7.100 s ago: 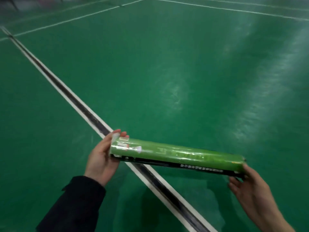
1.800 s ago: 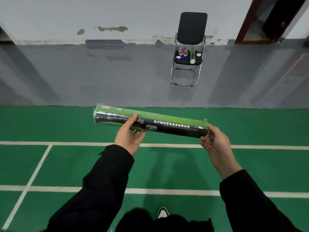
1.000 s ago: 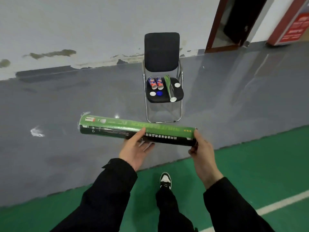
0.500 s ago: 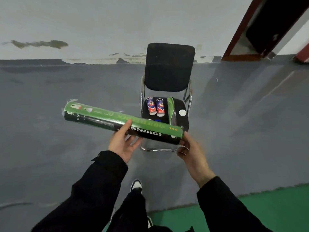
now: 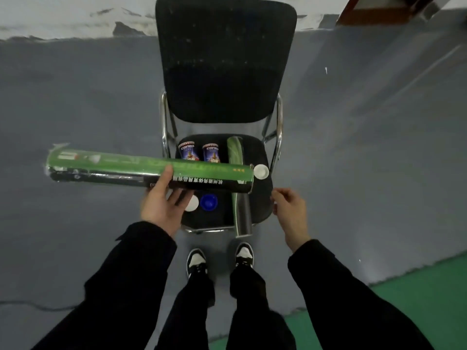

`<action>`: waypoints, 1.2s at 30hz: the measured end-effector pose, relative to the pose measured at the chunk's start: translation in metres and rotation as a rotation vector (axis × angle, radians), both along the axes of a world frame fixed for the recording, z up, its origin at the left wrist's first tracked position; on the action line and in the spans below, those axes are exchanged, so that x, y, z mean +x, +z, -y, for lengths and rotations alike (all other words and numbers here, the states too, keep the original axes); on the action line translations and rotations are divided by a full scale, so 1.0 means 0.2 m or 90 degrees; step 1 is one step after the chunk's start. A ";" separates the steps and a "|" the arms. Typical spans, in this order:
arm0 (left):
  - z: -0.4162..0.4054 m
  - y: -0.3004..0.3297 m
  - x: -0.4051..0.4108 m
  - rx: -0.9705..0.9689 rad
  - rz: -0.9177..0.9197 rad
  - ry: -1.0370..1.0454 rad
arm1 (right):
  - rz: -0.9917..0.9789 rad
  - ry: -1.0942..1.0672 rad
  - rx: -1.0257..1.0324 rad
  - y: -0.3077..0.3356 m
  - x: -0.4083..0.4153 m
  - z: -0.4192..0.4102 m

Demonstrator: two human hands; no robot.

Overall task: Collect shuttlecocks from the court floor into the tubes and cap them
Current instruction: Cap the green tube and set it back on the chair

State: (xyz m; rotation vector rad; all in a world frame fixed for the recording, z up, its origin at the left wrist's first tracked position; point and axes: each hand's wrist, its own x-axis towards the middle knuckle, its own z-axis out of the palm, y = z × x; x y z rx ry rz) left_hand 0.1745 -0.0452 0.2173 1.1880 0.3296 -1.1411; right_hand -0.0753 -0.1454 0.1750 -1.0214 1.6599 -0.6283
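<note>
sideways green-black tube (image 5: 149,170) gripped by left hand (image 5: 161,205); right hand (image 5: 290,210) loosely curled, empty.

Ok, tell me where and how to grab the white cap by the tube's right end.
Pinch the white cap across its rim, coming from above with the right hand: it lies flat on the chair seat, a low round disc, and the held tube crowds its left.

The chair seat (image 5: 262,157) is crowded by two cans (image 5: 198,152), caps (image 5: 208,202) and a lying tube (image 5: 241,213), with little bare room left.
</note>
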 end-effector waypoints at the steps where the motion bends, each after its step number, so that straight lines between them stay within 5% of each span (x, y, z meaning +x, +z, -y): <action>1: 0.06 -0.06 0.02 0.008 0.009 0.019 | -0.043 0.027 -0.015 -0.10 0.02 0.10; 10: 0.33 -0.43 0.05 0.014 0.018 0.043 | -0.375 0.318 -0.087 -0.97 0.14 0.64; 15: 0.34 -0.50 0.04 0.015 0.034 0.036 | -0.556 0.496 -0.099 -1.15 0.09 0.69; 17: 0.36 -0.48 0.04 0.022 0.034 0.041 | -0.454 0.440 -0.095 -1.09 0.10 0.69; 21: 0.41 -0.47 0.03 0.032 0.029 0.048 | -0.001 0.194 -0.145 -0.64 0.13 0.60; 24: 0.45 -0.46 0.01 0.039 0.016 0.042 | 0.193 0.208 -0.165 -0.34 0.11 0.49; 31: 0.51 -0.39 -0.08 0.028 0.012 0.005 | 0.123 0.248 -0.206 -0.23 0.09 0.47; 36: 0.53 -0.37 -0.10 0.016 0.025 -0.045 | 0.220 0.219 -0.179 -0.21 0.06 0.50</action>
